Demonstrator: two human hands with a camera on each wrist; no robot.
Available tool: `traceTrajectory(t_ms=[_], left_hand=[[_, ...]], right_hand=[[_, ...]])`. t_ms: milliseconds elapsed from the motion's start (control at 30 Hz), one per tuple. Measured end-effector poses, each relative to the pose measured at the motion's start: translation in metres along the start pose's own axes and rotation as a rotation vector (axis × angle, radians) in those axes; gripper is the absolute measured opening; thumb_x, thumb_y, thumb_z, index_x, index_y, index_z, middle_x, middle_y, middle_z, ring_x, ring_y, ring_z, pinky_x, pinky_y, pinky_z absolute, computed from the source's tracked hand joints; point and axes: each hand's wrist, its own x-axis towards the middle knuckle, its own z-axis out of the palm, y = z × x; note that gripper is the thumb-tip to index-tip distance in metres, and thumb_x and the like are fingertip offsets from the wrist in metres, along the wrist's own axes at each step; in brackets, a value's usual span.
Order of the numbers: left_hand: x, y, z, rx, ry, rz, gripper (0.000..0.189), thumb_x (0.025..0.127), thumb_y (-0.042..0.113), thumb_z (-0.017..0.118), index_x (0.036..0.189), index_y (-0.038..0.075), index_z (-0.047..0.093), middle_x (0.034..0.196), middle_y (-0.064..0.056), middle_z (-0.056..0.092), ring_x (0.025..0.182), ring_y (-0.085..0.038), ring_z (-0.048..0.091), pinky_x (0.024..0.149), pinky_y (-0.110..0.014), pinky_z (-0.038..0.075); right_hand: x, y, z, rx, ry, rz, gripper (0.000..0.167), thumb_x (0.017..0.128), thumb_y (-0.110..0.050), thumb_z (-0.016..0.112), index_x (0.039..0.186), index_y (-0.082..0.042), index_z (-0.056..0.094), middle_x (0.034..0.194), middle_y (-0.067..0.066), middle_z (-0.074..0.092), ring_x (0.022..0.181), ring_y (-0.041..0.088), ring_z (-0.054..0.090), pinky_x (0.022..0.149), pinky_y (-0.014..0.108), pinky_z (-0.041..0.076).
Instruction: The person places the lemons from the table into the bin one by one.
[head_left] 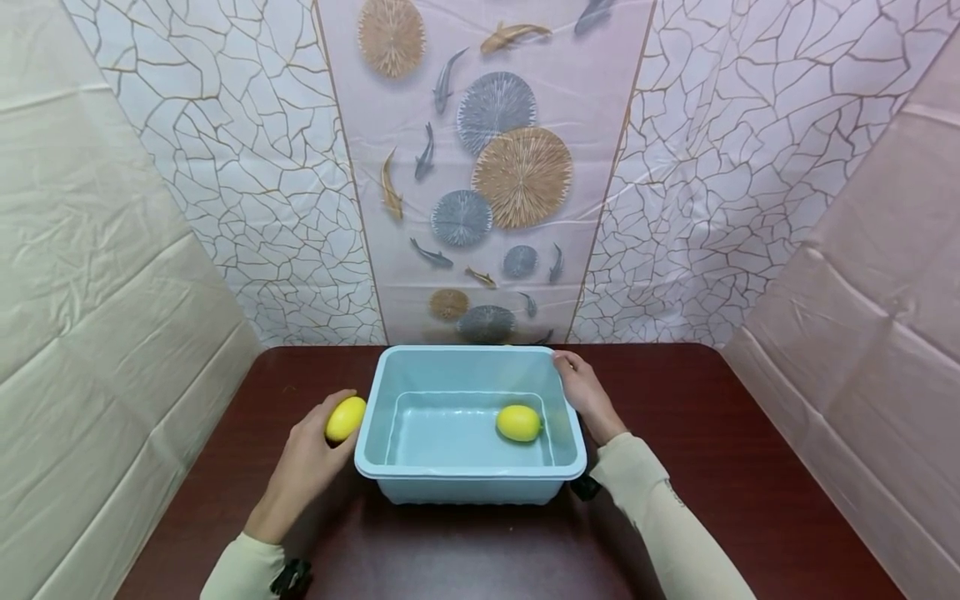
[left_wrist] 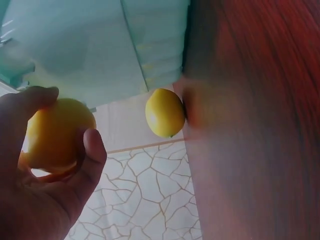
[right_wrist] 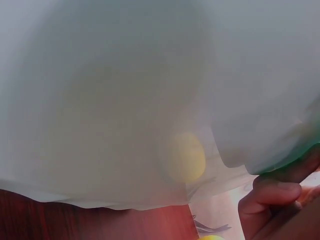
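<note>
My left hand [head_left: 303,467] holds a yellow lemon [head_left: 346,418] between thumb and fingers, just outside the left rim of a light blue plastic basin [head_left: 470,472]. At the basin's far right corner my right hand [head_left: 587,397] grips the rim; in the right wrist view its bent fingers [right_wrist: 272,192] meet the edge. A second lemon [head_left: 519,423] lies inside, on the right part of the floor, and shows faintly through the wall in the right wrist view. Another lemon [left_wrist: 165,113] sits on the table beyond the basin in the left wrist view, nearly all hidden from the head view.
The basin stands on a dark red-brown wooden table [head_left: 675,500]. Behind the table hangs a patterned cloth [head_left: 480,167] with fish and round shapes. Pale cloth walls [head_left: 90,333] enclose both sides.
</note>
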Motion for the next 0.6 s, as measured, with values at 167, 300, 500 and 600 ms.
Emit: traceTrajectory(t_ms=[167, 300, 500, 600], left_hand=[[-0.001, 0.003, 0.001, 0.001, 0.021, -0.012, 0.057, 0.098, 0.019, 0.075, 0.150, 0.012, 0.052, 0.128, -0.017, 0.063, 0.102, -0.033, 0.061, 0.087, -0.052, 0.055], [0.000, 0.005, 0.000, -0.008, 0.042, -0.010, 0.057, 0.100, 0.019, 0.074, 0.151, 0.013, 0.051, 0.123, -0.017, 0.061, 0.098, -0.032, 0.059, 0.082, -0.048, 0.054], [0.003, 0.010, -0.004, -0.058, 0.035, -0.012, 0.054, 0.105, 0.020, 0.067, 0.154, 0.013, 0.047, 0.126, -0.019, 0.056, 0.101, -0.033, 0.056, 0.083, -0.047, 0.054], [0.004, 0.012, -0.005, -0.087, 0.038, -0.019, 0.054, 0.107, 0.020, 0.063, 0.156, 0.009, 0.043, 0.130, -0.020, 0.053, 0.106, -0.034, 0.055, 0.088, -0.051, 0.054]], right_hand=[[0.000, 0.000, -0.001, -0.004, 0.001, -0.004, 0.057, 0.115, -0.043, 0.033, 0.160, -0.009, 0.040, 0.161, 0.018, 0.044, 0.146, 0.037, 0.044, 0.121, 0.058, 0.033], [-0.001, 0.001, -0.001, 0.004, 0.005, -0.013, 0.056, 0.115, -0.043, 0.035, 0.159, -0.009, 0.041, 0.160, 0.018, 0.044, 0.146, 0.037, 0.044, 0.121, 0.058, 0.034], [-0.002, 0.002, -0.001, 0.008, 0.004, -0.022, 0.058, 0.115, -0.045, 0.035, 0.159, -0.009, 0.041, 0.159, 0.018, 0.045, 0.145, 0.037, 0.045, 0.120, 0.057, 0.035], [-0.001, 0.001, -0.001, 0.002, 0.003, -0.020, 0.058, 0.114, -0.046, 0.034, 0.159, -0.009, 0.041, 0.159, 0.018, 0.046, 0.144, 0.036, 0.046, 0.120, 0.057, 0.035]])
